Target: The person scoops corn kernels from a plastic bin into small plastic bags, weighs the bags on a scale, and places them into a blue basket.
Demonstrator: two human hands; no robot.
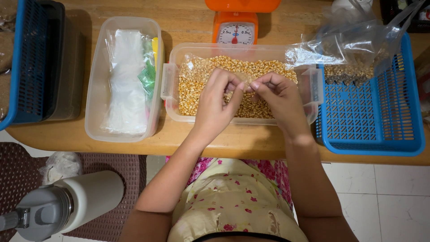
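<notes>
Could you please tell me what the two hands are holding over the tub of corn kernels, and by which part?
Cannot be told: left hand and right hand pinch fingertips together, showing nothing clearly.

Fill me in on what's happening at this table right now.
A person's left hand and right hand meet fingertip to fingertip over a clear tub of corn kernels, pinching something too small to make out. To the right, a blue basket holds filled clear bags of kernels. To the left sits a clear tub of empty plastic bags. An orange kitchen scale stands behind.
</notes>
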